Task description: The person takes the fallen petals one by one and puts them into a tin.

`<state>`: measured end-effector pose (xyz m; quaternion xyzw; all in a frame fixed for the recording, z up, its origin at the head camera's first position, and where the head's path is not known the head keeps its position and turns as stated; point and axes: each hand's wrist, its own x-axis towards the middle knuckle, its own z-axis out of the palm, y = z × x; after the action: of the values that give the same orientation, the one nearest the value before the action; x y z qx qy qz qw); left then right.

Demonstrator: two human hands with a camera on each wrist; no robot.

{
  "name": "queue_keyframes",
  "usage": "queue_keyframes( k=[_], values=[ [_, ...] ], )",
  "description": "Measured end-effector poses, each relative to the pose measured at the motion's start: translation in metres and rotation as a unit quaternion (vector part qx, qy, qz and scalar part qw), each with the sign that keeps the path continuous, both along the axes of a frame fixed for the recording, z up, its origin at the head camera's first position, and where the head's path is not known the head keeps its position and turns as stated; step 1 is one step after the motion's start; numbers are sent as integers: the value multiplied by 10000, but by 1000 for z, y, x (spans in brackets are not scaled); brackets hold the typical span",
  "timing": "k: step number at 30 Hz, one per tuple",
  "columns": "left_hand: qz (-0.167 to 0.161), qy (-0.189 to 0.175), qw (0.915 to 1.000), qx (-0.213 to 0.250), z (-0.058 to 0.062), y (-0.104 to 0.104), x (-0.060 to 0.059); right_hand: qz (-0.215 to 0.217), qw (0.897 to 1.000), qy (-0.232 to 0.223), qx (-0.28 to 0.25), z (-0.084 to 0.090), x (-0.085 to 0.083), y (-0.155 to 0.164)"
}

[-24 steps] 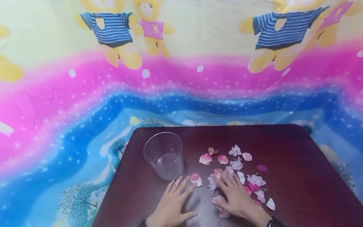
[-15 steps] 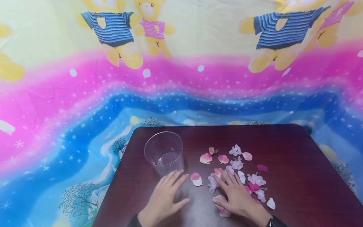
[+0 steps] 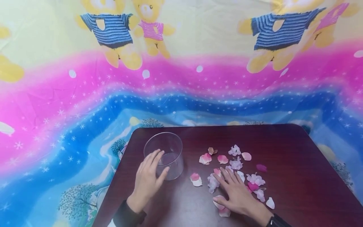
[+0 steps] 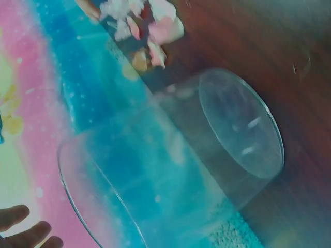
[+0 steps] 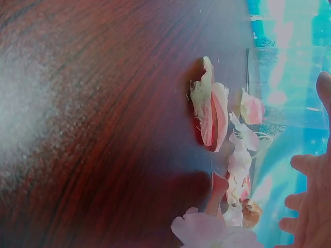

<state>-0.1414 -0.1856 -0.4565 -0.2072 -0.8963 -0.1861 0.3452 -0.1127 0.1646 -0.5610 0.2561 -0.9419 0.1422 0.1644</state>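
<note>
A clear plastic tub (image 3: 175, 168) stands upright at the table's left side. My left hand (image 3: 146, 183) is at its near left side, fingers extended and thumb spread, overlapping the rim in the head view. In the left wrist view the fingertips (image 4: 31, 235) show beside the mouth of the tub (image 4: 150, 155). My right hand (image 3: 236, 192) spreads flat over scattered fabric petals, its fingers reaching over a pale lilac blossom (image 3: 212, 183) and its thumb over a pink petal (image 3: 225, 212). Petals (image 5: 212, 108) and the right fingers (image 5: 300, 163) appear apart in the right wrist view.
A pink-and-white petal pair (image 3: 196, 179) lies between the hands. More petals and blossoms (image 3: 256, 179) spread across the right half of the dark wooden table (image 3: 306, 176), with a brown piece (image 3: 212, 151) behind. A printed bear curtain (image 3: 181, 78) hangs beyond the far edge.
My left hand has moved left and away from me, from in front of the tub to its left side. The right hand stays nearly in place over the petals.
</note>
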Motion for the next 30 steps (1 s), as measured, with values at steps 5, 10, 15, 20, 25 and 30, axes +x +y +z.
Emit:
queue_keyframes(
  k=[5, 10, 15, 20, 25, 30],
  values=[
    [297, -9, 9993, 207, 5, -14, -16, 28, 10000, -34, -25, -1, 0, 0],
    [687, -542, 9959, 233, 12, -29, -28, 57, 10000, -16, -37, -1, 1, -1],
    [1128, -1174, 9866, 115, 19, -43, -43, 29, 10000, -22, -30, 1, 1, -2],
    [1384, -1626, 9769, -119, 18, -53, -60, 49, 9999, -115, -113, 1, 1, -3],
    [1526, -2147, 9645, -210, 13, -57, -75, 43, 9993, -323, -180, -1, 2, -3],
    [1731, -2566, 9501, -397, 12, -59, -86, 61, 9995, -261, -146, -4, 2, -5]
  ],
)
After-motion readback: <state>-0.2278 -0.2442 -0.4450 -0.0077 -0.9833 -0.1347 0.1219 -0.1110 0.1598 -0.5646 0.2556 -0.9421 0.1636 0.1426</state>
